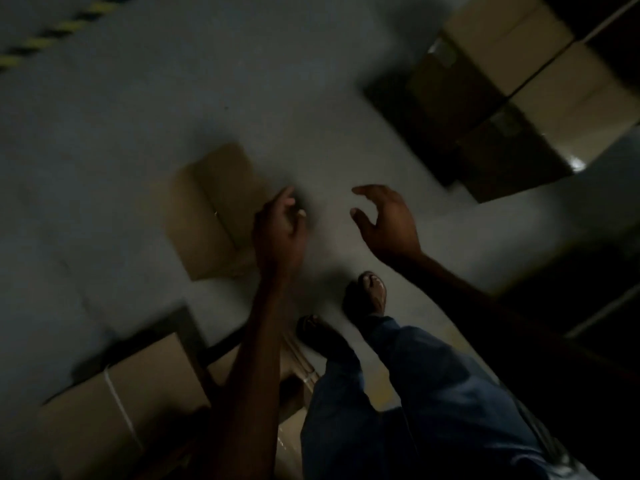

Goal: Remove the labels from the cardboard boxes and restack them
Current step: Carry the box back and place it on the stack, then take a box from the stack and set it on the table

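Two hands show, and both hold nothing. The left hand (280, 223) hangs with its fingers loosely curled over the near edge of a single box (211, 213), which lies alone on the floor; whether it touches the cardboard cannot be told through the blur. The right hand (388, 223) is spread wide, fingers curved, in the air well apart from any box. At the upper right at least two more boxes stand side by side, a far box (502, 39) and a near box (581, 102), each with a pale patch on its dark side, too smeared to say if it is a label. At the lower left sits a large box (114, 403), and the left forearm crosses in front of a taped box (298, 368) beside it. Two feet, a left foot (322, 337) and a right foot (370, 292), stand between the groups, below blue trousers (415, 393). The floor (242, 81) is bare grey, dimly lit, with a yellow-and-black striped line (52, 32) at the far left.
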{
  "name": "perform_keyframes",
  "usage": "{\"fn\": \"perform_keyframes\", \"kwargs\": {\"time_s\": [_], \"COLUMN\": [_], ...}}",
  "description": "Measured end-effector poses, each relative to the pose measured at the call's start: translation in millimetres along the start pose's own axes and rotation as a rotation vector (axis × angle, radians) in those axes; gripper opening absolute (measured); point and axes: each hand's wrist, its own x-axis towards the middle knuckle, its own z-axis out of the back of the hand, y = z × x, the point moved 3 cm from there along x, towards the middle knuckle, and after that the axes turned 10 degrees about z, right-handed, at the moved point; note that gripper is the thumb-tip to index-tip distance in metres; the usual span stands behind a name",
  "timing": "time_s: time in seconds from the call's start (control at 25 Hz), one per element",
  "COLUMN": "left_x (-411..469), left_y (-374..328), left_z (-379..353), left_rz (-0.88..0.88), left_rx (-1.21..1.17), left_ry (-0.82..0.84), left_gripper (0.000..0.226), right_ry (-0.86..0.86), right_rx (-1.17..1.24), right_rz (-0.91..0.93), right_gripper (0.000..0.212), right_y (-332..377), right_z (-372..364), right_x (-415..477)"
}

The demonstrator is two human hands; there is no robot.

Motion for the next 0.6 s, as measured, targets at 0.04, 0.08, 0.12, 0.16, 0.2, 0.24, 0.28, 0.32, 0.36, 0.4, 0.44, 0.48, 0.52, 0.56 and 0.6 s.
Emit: {"fn": "perform_keyframes", "kwargs": {"time_s": [0.04, 0.08, 0.12, 0.16, 0.2, 0.24, 0.28, 0.32, 0.36, 0.4, 0.44, 0.48, 0.52, 0.56, 0.6], "left_x": [-2, -3, -4, -4, -4, -2, -1, 2, 4, 5, 6, 6, 8, 10, 14], "left_y": [-27, -50, -78, -101, -124, -149, -171, -197, -221, -244, -269, -293, -319, -343, -365], "left_z": [-11, -21, -33, -46, -60, -74, -87, -101, -114, -124, -134, -144, -155, -166, -175], "left_rz": [-0.028, -0.042, -0.06, -0.08, -0.102, -0.123, -0.132, -0.141, -0.152, -0.17, -0.201, -0.238, -0.279, -0.317, -0.353], "left_rx": [-0.018, -0.031, -0.029, -0.01, 0.014, 0.031, 0.046, 0.058, 0.07, 0.071, 0.062, 0.054, 0.048, 0.045, 0.042], "left_ry": [0.028, 0.069, 0.12, 0.167, 0.21, 0.251, 0.29, 0.328, 0.353, 0.368, 0.383, 0.401, 0.427, 0.454, 0.479], "left_gripper": [0.043, 0.043, 0.044, 0.045, 0.045, 0.045, 0.045, 0.045, 0.045, 0.045, 0.045, 0.045, 0.045, 0.045, 0.045], "right_ry": [-0.051, -0.099, -0.151, -0.193, -0.23, -0.265, -0.295, -0.33, -0.352, -0.367, -0.384, -0.409, -0.447, -0.486, -0.528], "right_rx": [0.012, 0.029, 0.043, 0.052, 0.059, 0.067, 0.067, 0.065, 0.06, 0.052, 0.042, 0.031, 0.029, 0.033, 0.033], "right_rz": [-0.052, -0.103, -0.151, -0.189, -0.216, -0.237, -0.252, -0.27, -0.282, -0.29, -0.298, -0.308, -0.32, -0.328, -0.33], "right_gripper": [0.036, 0.036, 0.035, 0.035, 0.034, 0.034, 0.034, 0.034, 0.034, 0.033, 0.032, 0.03, 0.029, 0.03, 0.031], "right_y": [-8, -15, -24, -32, -42, -52, -61, -72, -82, -90, -97, -104, -112, -120, -126], "right_z": [21, 41, 64, 85, 105, 126, 146, 169, 188, 206, 226, 244, 265, 284, 303], "right_x": [-5, -8, -11, -12, -12, -11, -10, -8, -6, -3, 0, 2, 5, 7, 11]}}
